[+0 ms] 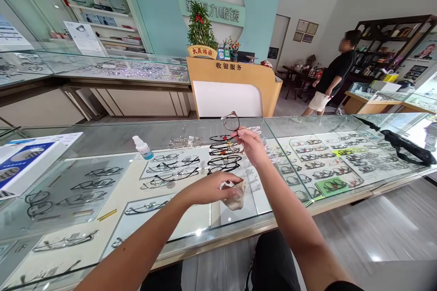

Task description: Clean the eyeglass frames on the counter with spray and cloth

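My right hand (251, 143) is raised over the glass counter, its fingers closed on a pair of glasses (231, 122) with a thin brownish frame. Lower and nearer to me, my left hand (218, 187) grips a crumpled beige cloth (236, 196) above the glass top. Between and behind the hands, several dark-framed glasses (223, 161) lie in a column. A small white spray bottle (142, 148) with blue liquid stands left of them.
The glass display counter (201, 236) runs across the view, with rows of glasses inside. A blue and white box (30, 159) sits at the left, a black umbrella-like object (406, 145) at the right. Beyond are a wooden reception desk (235, 72) and a person (336, 70) in black.
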The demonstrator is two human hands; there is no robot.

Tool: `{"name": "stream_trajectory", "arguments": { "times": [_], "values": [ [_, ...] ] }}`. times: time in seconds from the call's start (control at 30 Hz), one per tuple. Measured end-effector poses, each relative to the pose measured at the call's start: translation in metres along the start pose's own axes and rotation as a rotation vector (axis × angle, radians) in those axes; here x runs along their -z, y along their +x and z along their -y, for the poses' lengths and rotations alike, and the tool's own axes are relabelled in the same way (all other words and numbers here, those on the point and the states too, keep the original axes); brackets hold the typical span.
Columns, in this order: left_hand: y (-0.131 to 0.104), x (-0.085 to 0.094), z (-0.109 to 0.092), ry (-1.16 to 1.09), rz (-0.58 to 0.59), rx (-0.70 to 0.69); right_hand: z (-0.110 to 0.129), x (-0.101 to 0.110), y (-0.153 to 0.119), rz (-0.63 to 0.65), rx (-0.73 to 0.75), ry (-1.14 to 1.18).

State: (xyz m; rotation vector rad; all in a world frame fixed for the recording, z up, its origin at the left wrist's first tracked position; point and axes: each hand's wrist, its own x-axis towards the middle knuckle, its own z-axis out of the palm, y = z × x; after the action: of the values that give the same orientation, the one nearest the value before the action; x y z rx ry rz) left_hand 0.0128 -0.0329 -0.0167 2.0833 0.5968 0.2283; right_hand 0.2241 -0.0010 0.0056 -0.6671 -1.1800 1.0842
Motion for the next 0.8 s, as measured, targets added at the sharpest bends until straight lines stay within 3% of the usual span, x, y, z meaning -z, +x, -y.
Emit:
{"name": "stream_trajectory", "arguments": {
  "times": [0.1,0.17,0.3,0.47,0.8],
  "values": [
    [-0.001,0.003,0.001,-0.035,-0.060,0.044,0.003,-0.002,-0.001,-0.008,-0.009,0.009],
    [0.000,0.005,0.005,-0.114,-0.164,0.053,0.005,-0.004,-0.003,-0.013,-0.011,0.004],
    [0.002,0.012,0.016,-0.425,-0.390,-0.002,0.008,-0.006,-0.005,0.003,-0.011,-0.055],
    [0.008,0.019,0.026,-0.683,-0.577,-0.014,0.002,-0.006,-0.005,0.040,-0.009,-0.104],
    [0.008,0.024,0.021,-0.803,-0.726,-0.062,-0.004,-0.005,-0.005,0.082,0.022,-0.066]
  ]
}}
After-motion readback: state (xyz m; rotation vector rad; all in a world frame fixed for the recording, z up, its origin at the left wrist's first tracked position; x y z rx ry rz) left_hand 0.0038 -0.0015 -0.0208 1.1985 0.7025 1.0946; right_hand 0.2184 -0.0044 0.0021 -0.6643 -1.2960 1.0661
